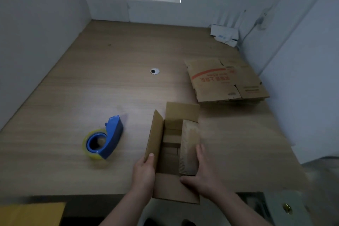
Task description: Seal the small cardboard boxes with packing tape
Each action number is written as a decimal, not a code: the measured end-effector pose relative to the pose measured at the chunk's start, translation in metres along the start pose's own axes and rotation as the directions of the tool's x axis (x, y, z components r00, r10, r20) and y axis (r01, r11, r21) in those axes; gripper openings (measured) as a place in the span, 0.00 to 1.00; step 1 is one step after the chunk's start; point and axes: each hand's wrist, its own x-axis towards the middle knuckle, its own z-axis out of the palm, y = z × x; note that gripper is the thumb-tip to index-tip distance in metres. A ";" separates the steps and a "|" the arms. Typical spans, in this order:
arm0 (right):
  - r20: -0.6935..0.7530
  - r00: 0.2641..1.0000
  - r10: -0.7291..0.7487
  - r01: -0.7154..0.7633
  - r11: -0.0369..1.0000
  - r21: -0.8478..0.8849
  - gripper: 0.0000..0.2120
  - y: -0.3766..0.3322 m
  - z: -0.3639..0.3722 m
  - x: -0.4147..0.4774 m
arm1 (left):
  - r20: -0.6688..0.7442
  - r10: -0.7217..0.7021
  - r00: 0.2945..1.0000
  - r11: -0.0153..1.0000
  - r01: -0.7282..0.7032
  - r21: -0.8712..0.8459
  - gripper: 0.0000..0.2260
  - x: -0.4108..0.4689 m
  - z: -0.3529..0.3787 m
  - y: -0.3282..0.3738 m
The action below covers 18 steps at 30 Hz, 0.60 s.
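Observation:
A small brown cardboard box (170, 152) stands open near the front edge of the wooden table (110, 88), its flaps up and its near flap hanging over the edge. My left hand (144, 170) grips the left long flap. My right hand (203, 172) presses on the right long flap, which is blurred and tilted inward. To the left of the box lies a blue tape dispenser (105, 138) with a roll of clear yellowish tape, untouched.
A stack of flattened cardboard boxes (225, 80) with red print lies at the right. A round cable hole (155, 71) sits mid-table. White items (224, 35) and cables are in the far right corner. White partitions enclose the table on three sides.

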 end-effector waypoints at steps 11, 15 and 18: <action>-0.204 0.979 0.016 0.015 0.989 0.149 0.10 0.005 -0.021 -0.005 | 0.034 0.237 0.971 0.924 -0.236 0.300 0.18 -0.037 0.020 -0.010; -0.194 0.976 -0.099 0.143 0.964 0.226 0.09 0.008 -0.040 -0.002 | -0.042 0.445 0.894 0.760 -0.352 0.547 0.22 -0.061 0.032 -0.013; -0.169 0.948 -0.270 0.302 0.930 0.208 0.16 0.001 -0.051 -0.007 | -0.087 0.539 0.838 0.661 -0.356 0.661 0.25 -0.075 0.032 -0.011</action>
